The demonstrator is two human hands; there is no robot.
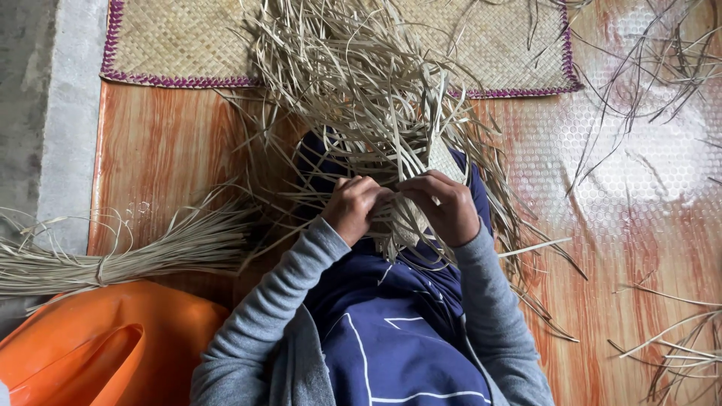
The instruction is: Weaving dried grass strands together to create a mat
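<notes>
Orange floor mat [173, 150] underfoot, woven mat [188, 45] with purple edging at top. Far left: tied strip bundle [113, 256] beside orange plastic seat [98, 346], well apart from hands. Centre: left hand [352, 207], fingers curled shut on weave [410, 225] held over lap; loose strips [353, 83] fan upward. Right hand [445, 204], fingertips pinched on same strips, touching left hand. Right: stray strips [677, 338] on mat. Risks, judged: dry strips may crack if bent sharply; crowded ends may tangle, wrong strip gets pulled; slack grip loosens weave.
</notes>
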